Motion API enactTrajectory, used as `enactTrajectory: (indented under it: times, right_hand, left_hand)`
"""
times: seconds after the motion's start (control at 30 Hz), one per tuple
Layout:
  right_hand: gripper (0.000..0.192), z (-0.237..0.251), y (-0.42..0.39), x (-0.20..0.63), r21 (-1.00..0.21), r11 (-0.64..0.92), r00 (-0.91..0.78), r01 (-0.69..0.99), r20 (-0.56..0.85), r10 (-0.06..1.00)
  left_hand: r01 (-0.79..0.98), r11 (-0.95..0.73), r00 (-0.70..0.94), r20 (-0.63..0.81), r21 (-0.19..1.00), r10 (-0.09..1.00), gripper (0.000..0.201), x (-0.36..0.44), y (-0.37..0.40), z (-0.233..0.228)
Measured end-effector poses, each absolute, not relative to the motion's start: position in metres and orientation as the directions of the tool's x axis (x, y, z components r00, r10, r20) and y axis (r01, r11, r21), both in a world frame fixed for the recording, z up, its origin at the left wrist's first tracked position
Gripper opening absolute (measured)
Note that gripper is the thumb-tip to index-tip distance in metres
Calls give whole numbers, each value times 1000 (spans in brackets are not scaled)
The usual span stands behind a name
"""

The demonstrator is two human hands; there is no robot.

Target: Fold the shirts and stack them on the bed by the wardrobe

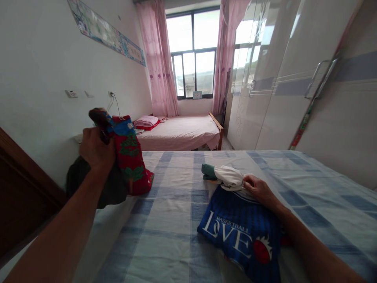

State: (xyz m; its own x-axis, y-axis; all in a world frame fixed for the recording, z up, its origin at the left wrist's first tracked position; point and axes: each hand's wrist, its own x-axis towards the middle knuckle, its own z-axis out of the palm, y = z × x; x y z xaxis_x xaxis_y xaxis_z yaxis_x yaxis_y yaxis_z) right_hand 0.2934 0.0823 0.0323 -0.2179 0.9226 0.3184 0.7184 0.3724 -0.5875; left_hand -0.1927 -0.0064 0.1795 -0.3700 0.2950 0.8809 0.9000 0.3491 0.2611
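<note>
My left hand (98, 151) is raised at the left of the bed, fingers closed round the bunched top of a red patterned cloth (131, 157) with green trees and a white flower. A dark cloth (110, 186) hangs beneath that hand; whether the two are joined I cannot tell. To the right, my right hand (260, 190) pinches the edge of a bunched white cloth (229, 177) with a green end. Below it lies a blue basketball shirt (235, 228) with white lettering and a red ball print, partly crumpled. My right forearm covers its right edge.
A blue-and-white checked bedsheet (173, 220) spreads under everything. Beyond stands a second bed (182, 127) with pink bedding and a folded pink quilt (145, 121). A glossy wardrobe (273, 110) lines the right, and a brown wooden panel (23, 188) is at the left.
</note>
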Motion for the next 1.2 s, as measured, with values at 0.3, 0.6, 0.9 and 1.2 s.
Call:
enactTrajectory:
  times: [0.3,0.6,0.9,1.2]
  right_hand:
    - [24,31,82,293,-575,375,-220,727,323,921]
    - [15,40,69,277,-619,503,-330,603,381,864]
    - [16,42,47,254,-629,506,-411,590,306,859]
    - [22,33,49,251,-737,473,-416,483,282,864]
  left_hand:
    - [973,231,-207,491,11,847,23,-175,5,48]
    - [741,-427,142,500,519,854,25,15,20,55]
    - [552,-342,-31,428,761,903,17,78,32,28]
    - [594,-327,96,339,735,936,10,69,26,32]
